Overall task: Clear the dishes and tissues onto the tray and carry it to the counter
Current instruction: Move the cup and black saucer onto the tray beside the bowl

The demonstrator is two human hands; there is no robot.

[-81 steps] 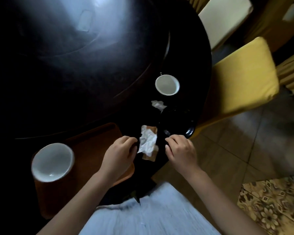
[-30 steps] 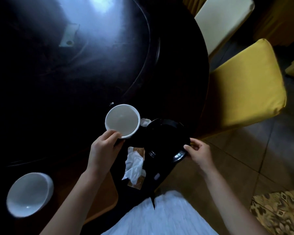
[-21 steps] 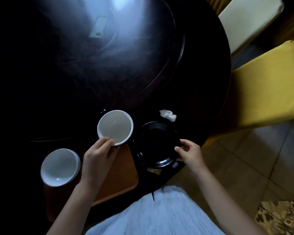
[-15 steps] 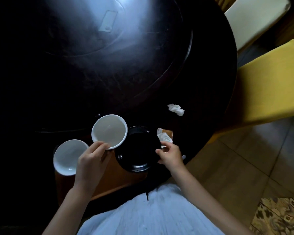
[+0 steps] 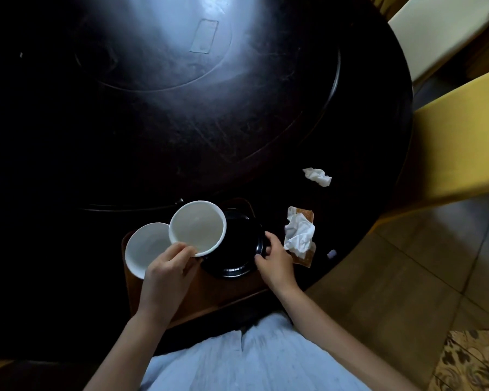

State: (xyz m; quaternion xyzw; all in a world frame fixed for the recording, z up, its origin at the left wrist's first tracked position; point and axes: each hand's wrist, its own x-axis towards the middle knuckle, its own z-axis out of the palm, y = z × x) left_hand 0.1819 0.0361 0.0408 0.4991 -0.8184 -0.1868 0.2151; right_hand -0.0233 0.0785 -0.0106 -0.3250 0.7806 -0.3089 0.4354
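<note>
A brown tray [image 5: 209, 294] lies at the near edge of the dark round table. One white bowl [image 5: 144, 246] rests on its left part. My left hand [image 5: 167, 272] grips the near rim of a second white bowl [image 5: 198, 225], held over the tray between the first bowl and a black plate [image 5: 237, 249]. The black plate lies on the tray's right part, and my right hand [image 5: 274, 262] holds its right rim. To the right of the tray, a crumpled white tissue [image 5: 299, 235] lies on a brown paper. A smaller tissue [image 5: 318, 176] lies farther back.
The dark table [image 5: 181, 122] has a raised round centre with a flat card [image 5: 204, 36] on it. A yellow chair [image 5: 463, 145] and a cream chair [image 5: 435, 32] stand at the right. Tiled floor and a patterned rug [image 5: 469, 359] are at lower right.
Both hands moved left toward the tray: the left carried the white bowl next to the other bowl, the right brought the black plate down onto the tray. The tissues stayed on the table.
</note>
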